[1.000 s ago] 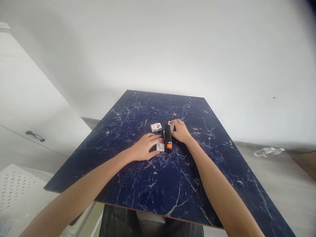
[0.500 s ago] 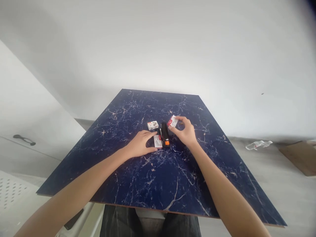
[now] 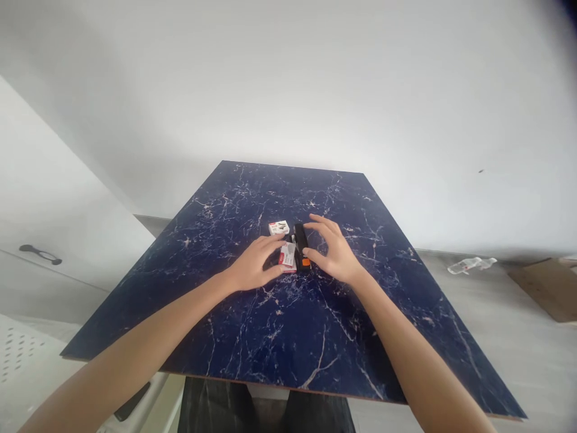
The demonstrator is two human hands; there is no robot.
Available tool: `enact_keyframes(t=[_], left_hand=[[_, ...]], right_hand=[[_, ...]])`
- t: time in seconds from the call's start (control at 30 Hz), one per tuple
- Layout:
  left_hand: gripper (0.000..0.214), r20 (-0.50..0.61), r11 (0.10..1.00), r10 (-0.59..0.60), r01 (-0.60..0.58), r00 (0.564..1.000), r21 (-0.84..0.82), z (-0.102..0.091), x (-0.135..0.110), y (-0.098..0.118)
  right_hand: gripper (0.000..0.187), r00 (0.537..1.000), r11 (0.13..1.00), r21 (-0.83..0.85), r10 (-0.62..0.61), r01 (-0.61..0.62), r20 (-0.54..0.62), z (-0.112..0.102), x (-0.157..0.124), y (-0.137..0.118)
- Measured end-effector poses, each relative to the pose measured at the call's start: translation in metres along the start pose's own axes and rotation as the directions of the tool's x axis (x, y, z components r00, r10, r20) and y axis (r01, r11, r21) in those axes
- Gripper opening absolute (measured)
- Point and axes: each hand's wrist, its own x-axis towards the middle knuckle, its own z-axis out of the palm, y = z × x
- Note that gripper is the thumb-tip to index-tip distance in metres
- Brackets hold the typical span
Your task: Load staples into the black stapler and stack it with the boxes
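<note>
clasping one small box (image 3: 287, 255), the left grip (image 3: 251, 269) flanks the single stapler (image 3: 300, 242); right grip (image 3: 334, 251) spreads wide; second box (image 3: 279, 228) just beyond.

Soft, even daylight washes the white wall (image 3: 315, 78) beyond my hands almost flat. It leaves only faint shadows under my left hand (image 3: 252, 270) and right hand (image 3: 336, 255) on the dark marble table (image 3: 288, 337), which carries a dull sheen. Around my fingers the view is fairly sharp, though the print on the staple box (image 3: 287, 255) at my left fingertips is too small to read; outward from my forearms the wide lens stretches and softens the edges, darkening the corner high above my right hand.
</note>
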Motion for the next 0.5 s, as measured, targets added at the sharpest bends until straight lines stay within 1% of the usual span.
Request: enact_keyframes(t=[0.03, 0.07, 0.13, 0.2, 0.23, 0.3, 0.43, 0.5], left_hand=[[0.062, 0.034, 0.999, 0.020, -0.021, 0.999, 0.048, 0.002, 0.001, 0.001], [0.066, 0.058, 0.995, 0.032, -0.037, 0.998, 0.088, 0.004, 0.001, 0.001], [0.058, 0.057, 0.989, 0.052, -0.059, 0.997, 0.133, 0.008, 0.002, 0.002], [0.046, 0.035, 0.988, 0.064, -0.068, 0.997, 0.137, 0.010, 0.003, 0.001], [0.043, 0.032, 0.989, 0.063, -0.067, 0.997, 0.130, 0.011, 0.004, 0.002], [0.047, 0.038, 0.992, 0.047, -0.051, 0.998, 0.120, 0.011, 0.004, 0.002], [0.054, 0.046, 0.995, 0.000, -0.005, 0.999, 0.099, 0.010, 0.006, 0.004], [0.064, 0.045, 0.997, -0.037, 0.034, 0.998, 0.066, 0.010, 0.008, 0.005]], right_hand=[[0.047, 0.998, 0.998, 0.033, 0.061, -0.060, -0.021, -0.003, -0.005, 0.003], [0.045, 0.993, 0.991, 0.073, 0.117, -0.116, -0.012, -0.005, -0.011, 0.007], [0.045, 0.979, 0.971, 0.136, 0.190, -0.198, 0.068, -0.005, -0.022, 0.011], [0.047, 0.969, 0.960, 0.166, 0.202, -0.225, 0.142, 0.001, -0.031, 0.011], [0.049, 0.967, 0.956, 0.186, 0.197, -0.225, 0.159, 0.004, -0.033, 0.009], [0.048, 0.965, 0.944, 0.234, 0.198, -0.235, 0.170, 0.011, -0.035, 0.003], [0.036, 0.955, 0.904, 0.314, 0.251, -0.290, 0.161, 0.017, -0.033, -0.008], [0.036, 0.948, 0.879, 0.359, 0.273, -0.314, 0.162, 0.017, -0.032, -0.011]])
